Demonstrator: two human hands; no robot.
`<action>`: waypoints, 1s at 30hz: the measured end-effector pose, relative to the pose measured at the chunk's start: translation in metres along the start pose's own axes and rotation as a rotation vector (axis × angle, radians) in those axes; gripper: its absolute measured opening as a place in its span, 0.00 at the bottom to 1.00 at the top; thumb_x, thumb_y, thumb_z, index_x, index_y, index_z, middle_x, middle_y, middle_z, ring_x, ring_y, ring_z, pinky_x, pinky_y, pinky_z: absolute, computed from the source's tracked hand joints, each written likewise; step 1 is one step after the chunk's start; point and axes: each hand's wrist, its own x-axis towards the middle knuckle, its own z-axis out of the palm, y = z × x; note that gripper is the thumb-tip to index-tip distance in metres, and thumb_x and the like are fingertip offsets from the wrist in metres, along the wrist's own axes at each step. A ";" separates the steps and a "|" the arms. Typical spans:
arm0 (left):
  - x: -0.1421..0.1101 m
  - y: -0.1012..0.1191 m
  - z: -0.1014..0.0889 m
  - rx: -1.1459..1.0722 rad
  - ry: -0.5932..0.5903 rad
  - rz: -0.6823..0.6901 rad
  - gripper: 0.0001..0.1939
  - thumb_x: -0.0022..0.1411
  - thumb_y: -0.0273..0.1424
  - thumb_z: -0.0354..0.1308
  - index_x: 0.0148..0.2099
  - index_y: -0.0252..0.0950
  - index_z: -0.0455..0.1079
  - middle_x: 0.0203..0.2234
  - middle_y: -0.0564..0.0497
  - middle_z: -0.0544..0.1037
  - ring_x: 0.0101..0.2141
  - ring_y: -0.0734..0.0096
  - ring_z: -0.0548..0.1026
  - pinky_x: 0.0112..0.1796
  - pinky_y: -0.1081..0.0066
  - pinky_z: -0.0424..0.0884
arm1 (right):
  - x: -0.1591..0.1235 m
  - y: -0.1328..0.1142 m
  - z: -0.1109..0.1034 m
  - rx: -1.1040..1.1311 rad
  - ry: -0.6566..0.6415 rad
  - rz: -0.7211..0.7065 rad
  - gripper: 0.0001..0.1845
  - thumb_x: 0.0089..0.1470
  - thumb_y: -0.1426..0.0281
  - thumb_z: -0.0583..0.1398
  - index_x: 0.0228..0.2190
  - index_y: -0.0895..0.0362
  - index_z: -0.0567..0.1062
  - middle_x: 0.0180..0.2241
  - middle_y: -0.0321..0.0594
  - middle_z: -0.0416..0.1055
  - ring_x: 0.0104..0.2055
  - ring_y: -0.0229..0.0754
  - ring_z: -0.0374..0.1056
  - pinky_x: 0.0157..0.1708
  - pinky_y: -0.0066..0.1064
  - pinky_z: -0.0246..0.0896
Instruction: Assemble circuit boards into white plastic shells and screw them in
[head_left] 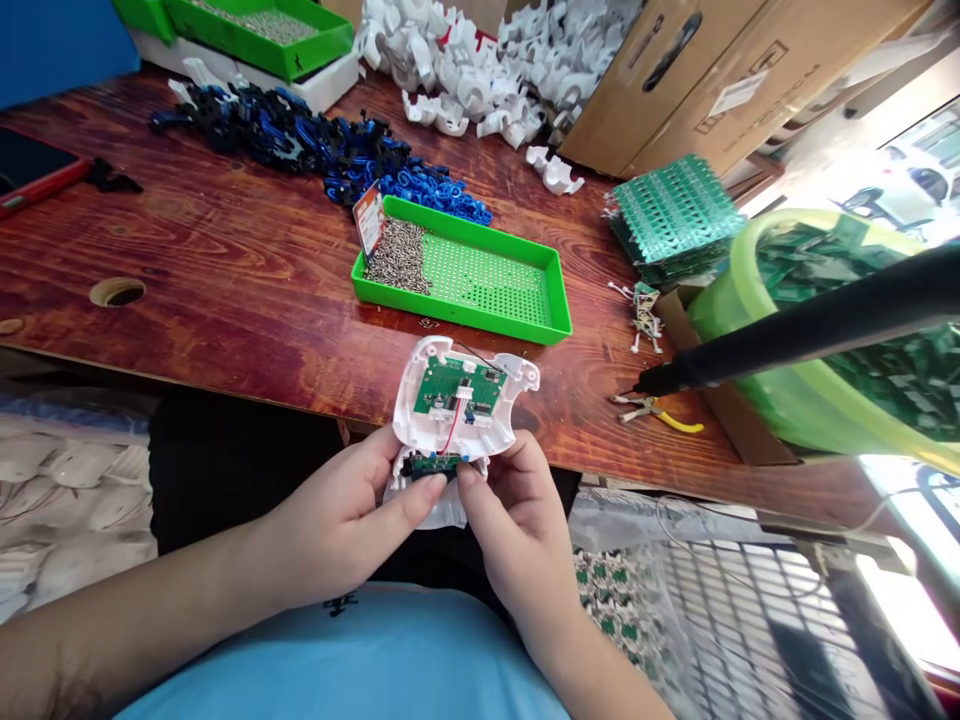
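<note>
Both my hands hold a white plastic housing (427,395) just in front of the table's near edge. A green circuit board (457,390) with a red wire sits inside it. My left hand (352,520) grips the housing's lower left, thumb pressing a small dark board (433,464) at the bottom. My right hand (517,520) grips the lower right, fingers curled around the shell. A black electric screwdriver (787,335) hangs to the right, tip pointing left, untouched.
A green perforated tray (487,285) holds a heap of screws (397,255). Behind lie blue and black clips (315,145) and white plastic parts (465,70). Stacked green boards (671,215), a yellow-green tub (757,310), pliers (660,412) and cardboard boxes (720,80) stand right. A table hole (118,292) is left.
</note>
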 end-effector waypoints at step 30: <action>-0.006 0.004 -0.007 0.254 0.020 0.097 0.22 0.66 0.30 0.52 0.61 0.41 0.60 0.54 0.50 0.72 0.53 0.63 0.71 0.53 0.71 0.67 | 0.002 0.000 0.014 -0.012 0.022 0.035 0.11 0.49 0.68 0.62 0.33 0.54 0.64 0.30 0.33 0.67 0.30 0.34 0.64 0.31 0.27 0.62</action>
